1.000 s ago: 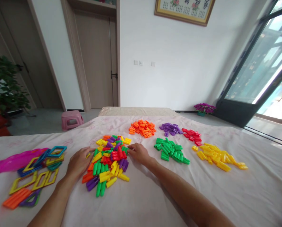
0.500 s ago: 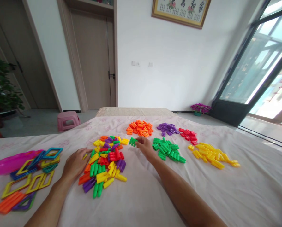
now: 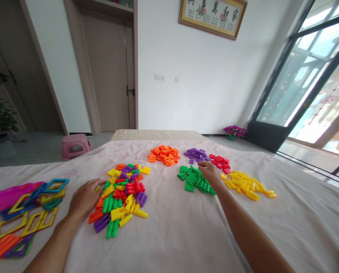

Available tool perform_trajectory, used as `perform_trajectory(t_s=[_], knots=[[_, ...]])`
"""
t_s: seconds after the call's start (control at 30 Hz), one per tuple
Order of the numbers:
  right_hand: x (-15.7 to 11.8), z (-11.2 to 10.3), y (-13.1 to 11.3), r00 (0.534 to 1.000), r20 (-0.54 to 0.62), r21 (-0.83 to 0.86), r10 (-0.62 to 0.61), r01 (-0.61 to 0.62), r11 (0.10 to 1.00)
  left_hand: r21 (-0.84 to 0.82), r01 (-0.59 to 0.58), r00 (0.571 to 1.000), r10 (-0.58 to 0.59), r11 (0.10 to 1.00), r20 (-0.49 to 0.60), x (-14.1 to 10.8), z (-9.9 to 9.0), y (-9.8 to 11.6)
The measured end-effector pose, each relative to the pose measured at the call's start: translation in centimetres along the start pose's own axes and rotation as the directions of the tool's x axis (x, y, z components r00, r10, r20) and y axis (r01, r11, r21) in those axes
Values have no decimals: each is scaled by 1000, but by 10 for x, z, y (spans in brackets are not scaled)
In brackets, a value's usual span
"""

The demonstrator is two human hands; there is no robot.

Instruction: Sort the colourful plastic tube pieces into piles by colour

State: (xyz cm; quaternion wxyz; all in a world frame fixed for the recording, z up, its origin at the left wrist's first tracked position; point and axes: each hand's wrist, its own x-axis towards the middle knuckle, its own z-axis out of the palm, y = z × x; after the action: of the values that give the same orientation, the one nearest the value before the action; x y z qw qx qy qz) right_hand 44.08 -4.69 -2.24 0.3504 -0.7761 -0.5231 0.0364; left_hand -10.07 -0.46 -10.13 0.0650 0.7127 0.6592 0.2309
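A mixed pile of red, green, yellow, orange and purple plastic pieces lies left of centre on the cloth. My left hand rests at its left edge, fingers bent, with a small yellow piece showing at them. Above the back right of the green pile is my right hand, its fingers pressed together; whatever they hold, if anything, is hidden. Near it are the purple pile, the red pile, the orange pile and the yellow pile.
Flat magnetic-looking frames and a pink object lie at the left of the cloth-covered table. Beyond the table stand a pink stool and a potted purple plant.
My right hand has moved right, from beside the mixed pile to the green pile; the green piece it held no longer shows in it. The view has shifted slightly, while my left hand stays by the mixed pile.
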Motion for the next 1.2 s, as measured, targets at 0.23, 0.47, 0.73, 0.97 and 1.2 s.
perform_trajectory(t_s=[0.23, 0.47, 0.73, 0.97, 1.2], knots=[[-34, 45, -60, 957, 49, 162, -286, 275, 948, 25, -5, 1000, 5, 1000, -7, 0, -3, 2], [-98, 99, -127, 747, 408, 388, -525, 378, 840, 10, -14, 999, 14, 1000, -36, -3, -4, 4], [-123, 108, -142, 726, 448, 248, -521, 459, 853, 15, 1, 999, -1, 1000, -42, -2, -4, 5], [-124, 107, -137, 714, 427, 385, -556, 413, 826, 14, -7, 1000, 7, 1000, -21, -2, -6, 6], [-124, 116, -129, 806, 411, 572, -426, 136, 809, -4, 0, 1000, 0, 1000, -14, -1, -3, 0]])
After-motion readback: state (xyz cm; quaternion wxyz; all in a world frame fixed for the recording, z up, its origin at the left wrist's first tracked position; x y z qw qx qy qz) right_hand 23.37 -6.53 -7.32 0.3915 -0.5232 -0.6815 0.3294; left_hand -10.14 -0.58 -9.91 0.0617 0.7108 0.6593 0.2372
